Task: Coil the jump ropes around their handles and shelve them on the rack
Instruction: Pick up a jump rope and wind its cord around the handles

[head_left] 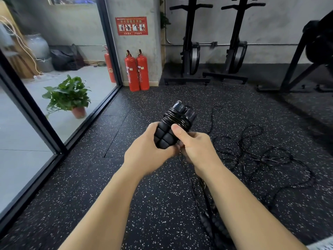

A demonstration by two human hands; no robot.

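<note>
A pair of black jump rope handles (166,131) with ribbed foam grips is held together in front of me, thin black rope wound around their upper ends (177,117). My left hand (146,152) grips the handles from below and the left. My right hand (193,147) holds them from the right, thumb pressed on the rope coils. More black rope (255,156) lies in loose tangled loops on the floor to the right. Another pair of black handles (214,226) lies on the floor under my right forearm, partly hidden.
Speckled black rubber floor (153,204) all around. Two red fire extinguishers (137,71) stand against a concrete pillar ahead. A potted plant (69,96) sits behind a glass wall on the left. Black exercise machines (212,51) line the back wall.
</note>
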